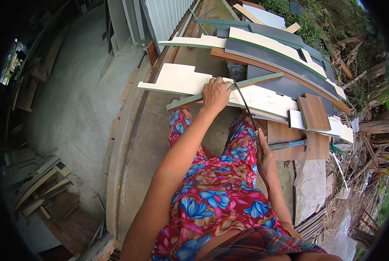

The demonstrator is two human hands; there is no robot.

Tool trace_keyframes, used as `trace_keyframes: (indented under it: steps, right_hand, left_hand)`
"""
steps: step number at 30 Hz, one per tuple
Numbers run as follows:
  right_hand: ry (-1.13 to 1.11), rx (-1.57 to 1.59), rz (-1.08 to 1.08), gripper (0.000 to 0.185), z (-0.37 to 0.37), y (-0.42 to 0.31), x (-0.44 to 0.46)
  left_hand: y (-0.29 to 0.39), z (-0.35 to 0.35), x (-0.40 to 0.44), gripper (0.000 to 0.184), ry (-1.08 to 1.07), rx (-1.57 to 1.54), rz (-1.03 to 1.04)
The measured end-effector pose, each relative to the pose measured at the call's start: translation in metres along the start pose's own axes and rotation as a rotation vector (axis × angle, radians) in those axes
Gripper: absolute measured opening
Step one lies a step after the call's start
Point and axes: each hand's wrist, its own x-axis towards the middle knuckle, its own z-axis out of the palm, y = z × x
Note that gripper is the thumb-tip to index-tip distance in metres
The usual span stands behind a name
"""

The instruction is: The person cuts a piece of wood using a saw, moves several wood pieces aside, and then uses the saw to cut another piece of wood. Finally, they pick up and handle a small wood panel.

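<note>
My left hand [216, 93] is closed over a narrow green wooden strip [183, 103], holding it down slantwise across a pale notched board [177, 78]. Short cross marks show along the strip's right half. In my right hand [264, 150] is a long, thin, dark-bladed tool [245, 101], gripped at its near end. Its far tip meets the strip just right of my left fingers. Whether the blade has teeth is too small to tell. Below the pale board, close to my right hand, lies a tool with a blue handle [288, 144].
A brown wood-grain block [313, 112] and a small white-topped piece [295, 119] sit on the board's right end. Beyond lie long grey panels [264, 54] and a brown-edged board [246, 61]. Offcuts [42, 191] are piled at lower left; plants [307, 30] border the right.
</note>
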Motion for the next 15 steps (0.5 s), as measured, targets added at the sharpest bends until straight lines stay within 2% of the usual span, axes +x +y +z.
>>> trace_keyframes:
  steps: [3, 6, 15]
  right_hand:
    - [-0.047, -0.012, 0.138, 0.055, -0.0044, -0.0085, 0.0000]
    - [-0.066, -0.012, 0.179, 0.056, -0.0038, -0.0089, -0.0011]
    - [-0.040, -0.065, 0.142, 0.058, -0.0025, -0.0096, -0.0066]
  left_hand:
    - [-0.0004, 0.0007, 0.0004, 0.023, -0.013, 0.001, -0.003]
    - [-0.0008, 0.0008, -0.0001, 0.025, 0.036, 0.006, 0.021]
    - [-0.0004, 0.0004, -0.0001, 0.025, -0.004, -0.002, 0.001]
